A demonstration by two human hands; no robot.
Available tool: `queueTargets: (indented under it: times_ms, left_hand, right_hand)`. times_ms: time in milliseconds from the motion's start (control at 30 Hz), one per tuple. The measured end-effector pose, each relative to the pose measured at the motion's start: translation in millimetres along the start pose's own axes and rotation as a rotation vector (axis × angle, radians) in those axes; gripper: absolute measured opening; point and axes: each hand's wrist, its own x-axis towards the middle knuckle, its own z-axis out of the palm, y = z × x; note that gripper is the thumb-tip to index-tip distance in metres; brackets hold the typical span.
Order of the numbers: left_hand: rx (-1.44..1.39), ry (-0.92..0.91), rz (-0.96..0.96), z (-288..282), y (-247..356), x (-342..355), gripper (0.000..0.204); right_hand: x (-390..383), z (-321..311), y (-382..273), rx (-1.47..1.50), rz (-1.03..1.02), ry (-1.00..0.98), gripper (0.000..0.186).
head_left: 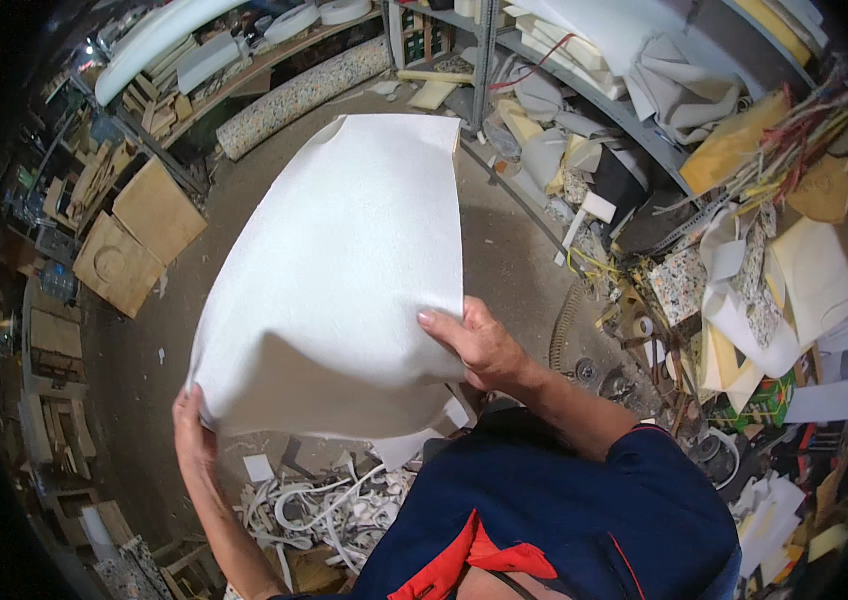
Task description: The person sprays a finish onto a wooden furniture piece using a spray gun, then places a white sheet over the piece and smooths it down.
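Note:
A large white sheet (354,230), soft like foam or felt, spreads out in front of me above the floor. Its far edge is raised and a yellowish edge shows at the far right corner. My left hand (194,428) grips the near left edge, fingers partly hidden behind the sheet. On the right side, my right hand (479,345) pinches the edge with the thumb on top and the other fingers underneath. Between the hands the near part sags and lies in shadow.
White offcut strips (329,510) heap on the floor near my body. Speckled foam roll (309,95) lies by the far shelf. Wooden panels (139,235) lean at the left. Foam scraps and sheets (744,300) crowd the right, beside a metal shelf post (485,60).

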Motion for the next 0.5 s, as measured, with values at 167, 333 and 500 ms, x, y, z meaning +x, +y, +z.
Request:
queueTargets:
  times_ms: [167, 333, 500]
  left_hand:
    - [0.114, -0.028, 0.09, -19, 72, 45, 0.037]
    - [0.268, -0.029, 0.067, -52, 132, 92, 0.038]
    - [0.142, -0.205, 0.077, -98, 139, 118, 0.042]
  right_hand:
    - [29, 53, -37, -0.362, -0.17, 0.244, 0.031]
    - [38, 121, -76, -0.504, -0.213, 0.263, 0.032]
    - [45, 166, -53, -0.449, -0.344, 0.365, 0.034]
